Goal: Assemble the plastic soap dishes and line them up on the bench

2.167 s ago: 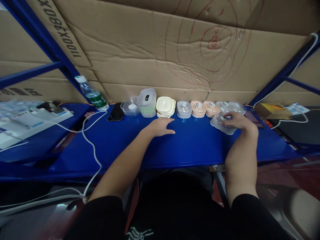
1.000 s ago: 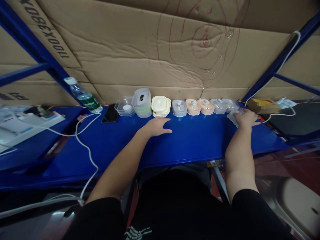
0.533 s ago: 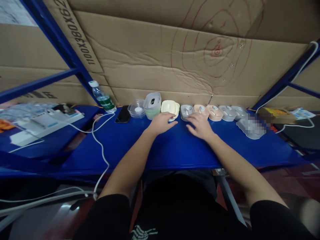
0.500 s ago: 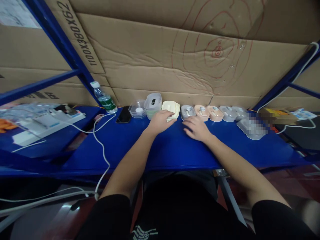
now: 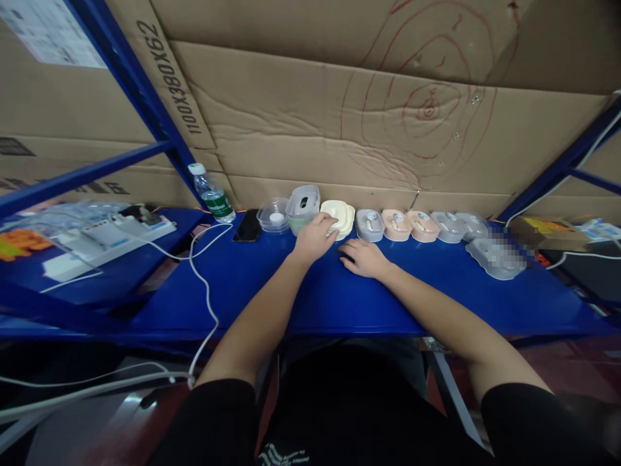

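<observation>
My left hand (image 5: 314, 238) is at the near edge of a small stack of cream-yellow plastic lids (image 5: 343, 217), with fingers over the top piece and thumb by its front. My right hand (image 5: 365, 257) hovers or rests low over the blue tabletop, just right of the lids; its fingers are apart and hold nothing. Left of the lids stand nested container pieces, a grey-white one with an oval slot (image 5: 305, 199) and a pale green one (image 5: 298, 223) below. To the right, a grey lidded box (image 5: 370, 226) begins a row with two peach boxes (image 5: 396, 226).
Further right are more grey boxes (image 5: 449, 228) and a translucent tray (image 5: 499, 262), partly blurred out. On the left are clear round bowls (image 5: 272, 217), a black phone (image 5: 247, 226), a water bottle (image 5: 213, 197), a white cable (image 5: 206, 285) and a power strip (image 5: 111, 246). Cardboard (image 5: 291, 116) walls the back.
My right hand has moved left and nearer, away from the grey and peach boxes toward the lids' front. My left hand stays at the lids. The view has shifted slightly.
</observation>
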`<state>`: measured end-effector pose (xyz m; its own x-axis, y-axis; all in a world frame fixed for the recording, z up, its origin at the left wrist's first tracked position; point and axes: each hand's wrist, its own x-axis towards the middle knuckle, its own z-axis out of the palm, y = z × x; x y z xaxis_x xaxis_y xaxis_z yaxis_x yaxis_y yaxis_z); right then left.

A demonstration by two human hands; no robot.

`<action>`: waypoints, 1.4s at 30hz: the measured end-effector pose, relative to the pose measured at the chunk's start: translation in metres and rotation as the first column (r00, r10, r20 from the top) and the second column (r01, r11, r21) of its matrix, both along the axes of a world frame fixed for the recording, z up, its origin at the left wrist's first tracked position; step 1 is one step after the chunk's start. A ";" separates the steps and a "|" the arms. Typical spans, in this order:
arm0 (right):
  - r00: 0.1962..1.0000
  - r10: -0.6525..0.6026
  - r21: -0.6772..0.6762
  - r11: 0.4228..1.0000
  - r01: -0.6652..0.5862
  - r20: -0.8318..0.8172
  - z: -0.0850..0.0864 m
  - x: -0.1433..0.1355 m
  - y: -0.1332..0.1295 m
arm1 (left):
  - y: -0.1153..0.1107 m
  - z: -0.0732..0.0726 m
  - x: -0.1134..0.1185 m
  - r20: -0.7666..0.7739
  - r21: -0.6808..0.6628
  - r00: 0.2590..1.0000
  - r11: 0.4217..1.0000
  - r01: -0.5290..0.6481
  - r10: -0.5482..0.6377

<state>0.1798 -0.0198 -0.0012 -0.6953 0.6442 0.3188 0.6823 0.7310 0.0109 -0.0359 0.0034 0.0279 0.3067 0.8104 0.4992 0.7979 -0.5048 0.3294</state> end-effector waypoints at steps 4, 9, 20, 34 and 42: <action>0.999 -0.017 -0.032 0.999 0.016 -0.046 0.003 0.019 -0.002 | 0.001 -0.006 0.008 -0.078 -0.094 0.997 0.995 -0.017 0.010; 0.991 -0.048 -0.062 0.997 0.041 -0.122 0.001 0.032 0.003 | 0.008 -0.008 0.005 -0.116 -0.126 0.992 0.990 -0.057 0.042; 0.967 -0.046 -0.137 0.991 0.012 -0.251 0.005 0.036 0.005 | -0.004 0.003 0.010 -0.101 -0.023 0.995 1.000 0.009 -0.011; 0.429 -0.290 -0.322 0.947 -0.003 -0.855 0.019 0.061 0.020 | -0.029 0.006 0.029 0.597 0.080 0.777 0.979 0.189 -0.199; 0.507 -0.422 -0.434 0.895 0.102 -0.752 0.033 0.070 0.012 | -0.023 0.019 0.015 0.619 -0.102 0.778 0.971 0.217 -0.109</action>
<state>0.2498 -0.0081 0.0321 -0.0136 0.9158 0.4014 0.4295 0.3679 -0.8247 -0.0207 -0.0193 0.0472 0.1201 0.8603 0.4954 0.3163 -0.5062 0.8023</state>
